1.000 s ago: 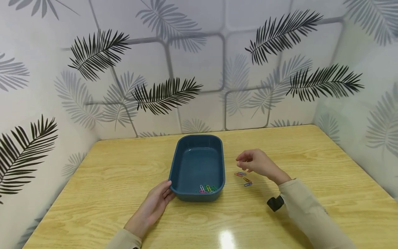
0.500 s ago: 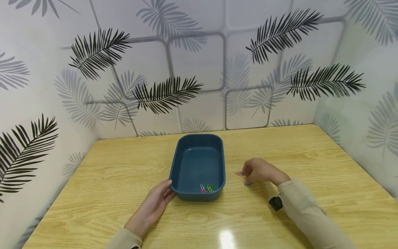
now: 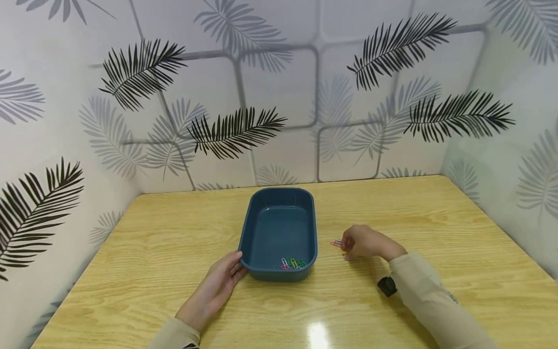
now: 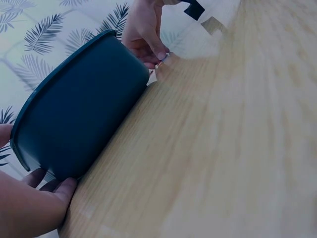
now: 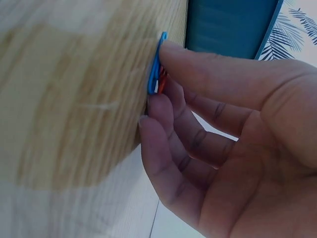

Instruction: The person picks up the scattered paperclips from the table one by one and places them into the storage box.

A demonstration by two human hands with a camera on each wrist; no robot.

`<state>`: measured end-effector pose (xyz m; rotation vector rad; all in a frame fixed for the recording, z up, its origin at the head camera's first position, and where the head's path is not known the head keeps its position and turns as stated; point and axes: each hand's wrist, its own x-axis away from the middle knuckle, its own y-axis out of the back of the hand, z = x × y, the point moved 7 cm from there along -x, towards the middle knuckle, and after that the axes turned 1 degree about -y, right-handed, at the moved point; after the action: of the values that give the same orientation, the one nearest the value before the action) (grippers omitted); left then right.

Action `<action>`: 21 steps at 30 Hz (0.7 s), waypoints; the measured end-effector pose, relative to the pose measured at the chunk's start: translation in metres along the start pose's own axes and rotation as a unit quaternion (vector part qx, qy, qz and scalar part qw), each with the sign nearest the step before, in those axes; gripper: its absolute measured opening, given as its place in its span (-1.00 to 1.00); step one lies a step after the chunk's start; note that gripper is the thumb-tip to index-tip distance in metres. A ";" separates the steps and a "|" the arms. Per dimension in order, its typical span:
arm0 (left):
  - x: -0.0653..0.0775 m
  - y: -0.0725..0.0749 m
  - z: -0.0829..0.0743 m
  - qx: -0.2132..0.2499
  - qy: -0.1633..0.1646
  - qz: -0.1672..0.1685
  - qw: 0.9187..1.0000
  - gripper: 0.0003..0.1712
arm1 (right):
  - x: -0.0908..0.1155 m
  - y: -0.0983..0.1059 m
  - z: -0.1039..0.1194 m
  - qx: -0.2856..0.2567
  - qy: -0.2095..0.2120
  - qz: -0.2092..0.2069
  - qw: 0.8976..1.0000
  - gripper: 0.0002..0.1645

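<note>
A deep blue-green plastic bin [image 3: 279, 228] stands on the wooden table, with several colored paper clips [image 3: 293, 263] at its near end. My left hand [image 3: 215, 286] holds the bin's near left corner, thumb at the rim and fingers against the outer wall. To the right of the bin, my right hand [image 3: 366, 242] is down at a small group of loose paper clips. In the right wrist view its thumb and curled fingers pinch at a blue paper clip [image 5: 156, 67]; a red paper clip [image 5: 162, 81] sits right behind it. More loose clips [image 3: 335, 243] lie beside the fingertips, partly covered.
The light wood tabletop [image 3: 174, 232] extends around the bin and ends at a leaf-patterned wall [image 3: 283, 155] at the back. A black device [image 3: 386, 286] is strapped to the right wrist by the beige sleeve [image 3: 429, 291].
My right hand has come down and slightly toward me from above the loose clips, and its fingers have closed in at them. My left hand and the bin stay in place.
</note>
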<state>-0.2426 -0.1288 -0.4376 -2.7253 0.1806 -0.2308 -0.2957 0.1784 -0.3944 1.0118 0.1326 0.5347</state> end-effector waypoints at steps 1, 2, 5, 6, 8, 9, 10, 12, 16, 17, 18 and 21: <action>0.000 0.000 0.000 0.001 0.000 0.000 1.000 -0.45 | 0.000 0.000 0.000 0.001 0.003 0.001 1.000 -0.81; 0.000 0.000 0.000 0.001 0.000 0.000 1.000 -0.46 | 0.000 0.000 0.000 0.001 0.007 0.002 1.000 -0.82; 0.000 0.000 0.000 0.002 0.001 0.001 1.000 -0.45 | 0.000 0.000 0.000 -0.001 0.015 0.003 1.000 -0.85; 0.000 0.000 0.000 0.001 0.001 0.002 1.000 -0.44 | 0.000 0.000 0.000 -0.002 0.016 0.003 1.000 -0.85; 0.000 -0.001 0.001 -0.002 0.002 0.004 1.000 -0.40 | 0.000 0.000 0.000 -0.001 0.019 0.002 1.000 -0.85; -0.001 -0.001 0.001 -0.002 0.002 0.004 1.000 -0.40 | 0.000 0.000 0.000 0.002 0.022 0.001 1.000 -0.85; -0.001 -0.001 0.001 -0.002 0.001 0.004 1.000 -0.40 | 0.000 0.001 0.000 0.005 0.026 -0.001 1.000 -0.84; -0.001 -0.001 0.000 -0.002 0.001 0.003 1.000 -0.40 | -0.001 0.001 0.001 0.018 0.037 -0.007 0.999 -0.83; 0.000 -0.001 0.000 0.001 0.003 0.001 1.000 -0.41 | -0.001 0.003 0.004 0.029 0.051 -0.020 0.998 -0.81; 0.000 -0.001 0.000 0.001 0.004 0.000 1.000 -0.41 | 0.000 0.004 0.004 0.030 0.052 -0.024 0.998 -0.82; 0.000 -0.001 0.000 0.003 0.005 0.000 1.000 -0.42 | 0.000 0.004 0.004 0.028 0.049 -0.027 0.998 -0.82; -0.001 -0.001 0.000 0.006 0.005 0.001 1.000 -0.42 | -0.001 0.007 0.004 0.026 0.043 -0.041 0.998 -0.84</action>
<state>-0.2431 -0.1280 -0.4376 -2.7117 0.1849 -0.2443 -0.2974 0.1779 -0.3866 1.0299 0.2655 0.5018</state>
